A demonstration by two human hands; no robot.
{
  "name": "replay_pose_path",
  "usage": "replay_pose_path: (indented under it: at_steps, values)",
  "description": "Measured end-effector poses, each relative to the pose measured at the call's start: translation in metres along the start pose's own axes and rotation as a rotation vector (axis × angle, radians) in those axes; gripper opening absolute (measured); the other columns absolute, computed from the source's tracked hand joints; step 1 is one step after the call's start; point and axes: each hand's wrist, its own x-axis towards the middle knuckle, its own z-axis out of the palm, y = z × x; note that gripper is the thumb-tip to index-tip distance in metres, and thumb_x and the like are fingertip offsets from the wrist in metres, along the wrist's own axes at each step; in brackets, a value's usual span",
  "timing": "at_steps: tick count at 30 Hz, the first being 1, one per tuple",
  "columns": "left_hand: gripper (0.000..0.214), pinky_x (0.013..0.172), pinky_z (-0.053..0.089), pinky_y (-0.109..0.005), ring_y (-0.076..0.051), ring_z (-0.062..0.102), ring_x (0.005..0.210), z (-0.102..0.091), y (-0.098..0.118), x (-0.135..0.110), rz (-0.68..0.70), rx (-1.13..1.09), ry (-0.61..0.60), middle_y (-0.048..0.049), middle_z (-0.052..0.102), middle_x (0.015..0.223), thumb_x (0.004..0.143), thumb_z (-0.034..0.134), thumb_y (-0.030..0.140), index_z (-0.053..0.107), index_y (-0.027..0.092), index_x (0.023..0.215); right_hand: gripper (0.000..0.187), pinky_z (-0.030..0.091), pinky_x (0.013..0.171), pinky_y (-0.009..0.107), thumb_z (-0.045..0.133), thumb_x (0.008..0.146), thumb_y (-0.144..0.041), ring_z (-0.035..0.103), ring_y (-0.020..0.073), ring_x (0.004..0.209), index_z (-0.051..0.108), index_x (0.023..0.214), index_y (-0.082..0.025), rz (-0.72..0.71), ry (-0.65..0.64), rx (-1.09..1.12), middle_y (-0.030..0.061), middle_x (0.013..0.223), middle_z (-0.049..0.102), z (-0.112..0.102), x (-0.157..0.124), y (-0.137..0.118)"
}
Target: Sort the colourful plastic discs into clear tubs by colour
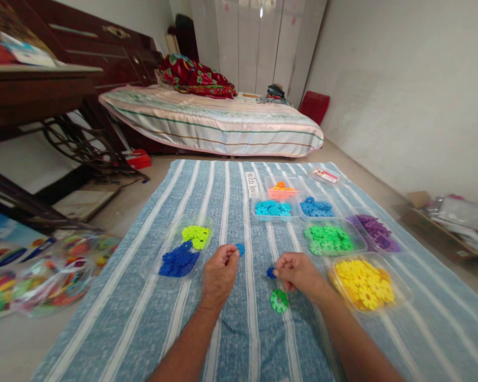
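Pinched in my left hand (220, 273) is a light blue notched plastic disc (240, 249), held above the striped cloth. My right hand (297, 275) pinches a dark blue notched disc (271, 272) by its edge. Just below it a green notched disc (279, 301) lies flat on the cloth. To the left of my left hand stands a clear tray with dark blue discs (179, 260) and lime-yellow discs (196, 236). Right of my right hand is a clear tub of yellow discs (364, 284), with green discs (330, 239) in a tub behind it.
Farther back are tubs of light blue discs (273, 208), mid-blue discs (316, 207), orange discs (281, 190) and purple discs (374, 232). A small clear box (325, 175) sits at the far right. The striped cloth (139, 318) covers the table; a bed (219, 124) stands beyond.
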Motion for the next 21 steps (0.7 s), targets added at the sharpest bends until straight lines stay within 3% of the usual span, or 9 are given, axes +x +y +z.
replay_pose_path:
  at_steps: [21]
  values:
    - [0.019, 0.055, 0.048, -0.022, -0.012, 0.059, 0.056, -0.0009, 0.0009, -0.0019, 0.013, 0.024, -0.027, 0.0035, 0.061, 0.063, 0.075, 0.053, 0.037, 0.062, 0.021, 0.080, 0.026, 0.026, 0.032, 0.018, 0.067, 0.058, -0.040, 0.037, 0.0056, 0.028, 0.054, 0.060, -0.018, 0.020, 0.097, 0.194, -0.0054, 0.036, 0.052, -0.0038, 0.0087, -0.0072]
